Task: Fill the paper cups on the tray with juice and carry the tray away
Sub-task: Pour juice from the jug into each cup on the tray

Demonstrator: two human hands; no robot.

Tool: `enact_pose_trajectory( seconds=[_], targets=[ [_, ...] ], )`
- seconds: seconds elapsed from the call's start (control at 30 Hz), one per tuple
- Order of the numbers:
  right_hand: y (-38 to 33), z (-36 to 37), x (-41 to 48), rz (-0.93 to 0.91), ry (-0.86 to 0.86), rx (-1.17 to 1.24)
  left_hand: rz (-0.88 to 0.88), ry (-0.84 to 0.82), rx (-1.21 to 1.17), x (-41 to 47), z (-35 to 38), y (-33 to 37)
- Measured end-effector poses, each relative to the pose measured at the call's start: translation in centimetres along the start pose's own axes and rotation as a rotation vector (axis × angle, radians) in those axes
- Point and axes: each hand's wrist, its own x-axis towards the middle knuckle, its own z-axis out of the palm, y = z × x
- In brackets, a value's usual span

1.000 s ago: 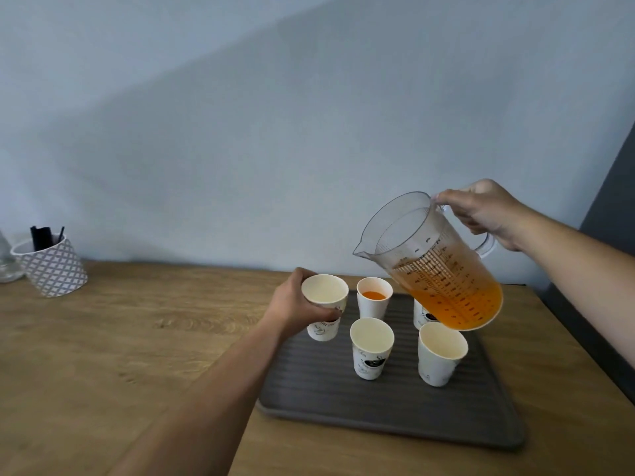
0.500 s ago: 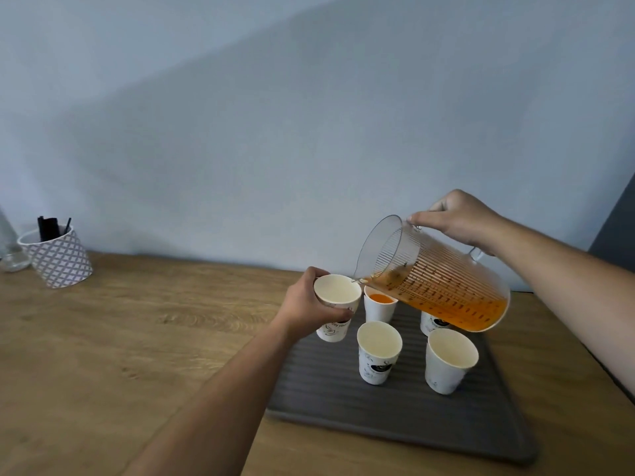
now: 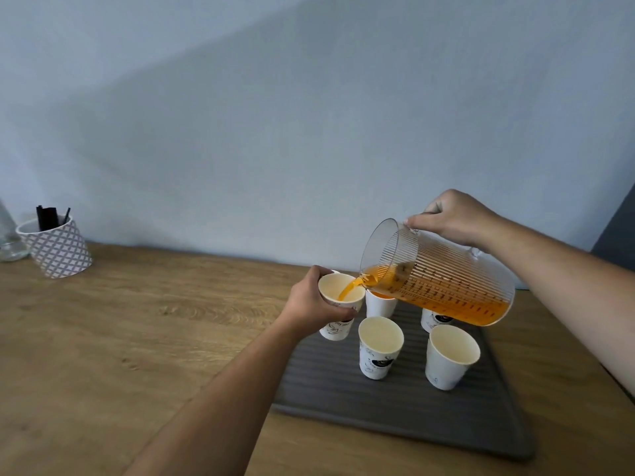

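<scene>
My right hand [image 3: 453, 218] grips the handle of a clear ribbed pitcher [image 3: 443, 286] of orange juice, tipped left. A stream of juice runs from its spout into a white paper cup [image 3: 338, 305] that my left hand [image 3: 311, 304] holds at the far left corner of the grey ridged tray [image 3: 395, 407]. Behind the spout stands a cup with juice in it [image 3: 379, 305]. Two empty cups stand nearer me, one in the middle [image 3: 379, 352] and one to the right [image 3: 448, 355]. Another cup [image 3: 431, 321] is mostly hidden under the pitcher.
The tray lies on a wooden table [image 3: 137, 338] against a pale blue wall. A patterned white pot [image 3: 56, 247] with black sticks stands at the far left, with a glass object [image 3: 8, 238] beside it. A dark panel [image 3: 618, 228] rises at the right edge.
The pitcher has tipped further left and come down to the held cup. Juice now flows into that cup, where none was pouring before.
</scene>
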Motion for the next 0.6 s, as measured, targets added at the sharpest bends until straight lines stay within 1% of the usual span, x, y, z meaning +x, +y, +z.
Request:
enact_pose_trajectory(
  seconds=[0.27, 0.6],
  targets=[
    [0.0, 0.2, -0.3, -0.007, -0.012, -0.043, 0.0, 0.026, -0.009, -0.4, 0.2, -0.6],
    [0.0, 0.3, -0.5, -0.011, -0.019, -0.059, -0.026, 0.01, -0.007, -0.6, 0.5, -1.3]
  ],
)
